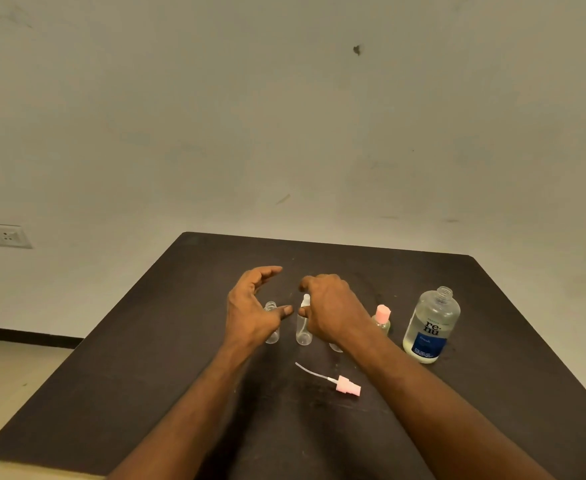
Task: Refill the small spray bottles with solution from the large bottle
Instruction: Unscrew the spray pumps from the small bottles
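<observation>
We see both hands, left hand (250, 310) and right hand (329, 310), fingers loosely spread and empty, above small spray bottles (303, 327) on the dark counter (146, 375); the uncapped large bottle (430, 327) stands right

The light is dim and yellowish. The wall (284, 116) looks dull. The dark table (146, 375) shows soft shadows. The hands look a little blurry. Edges bend.

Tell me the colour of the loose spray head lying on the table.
Pink, with a thin white dip tube: spray head, head view.
</observation>
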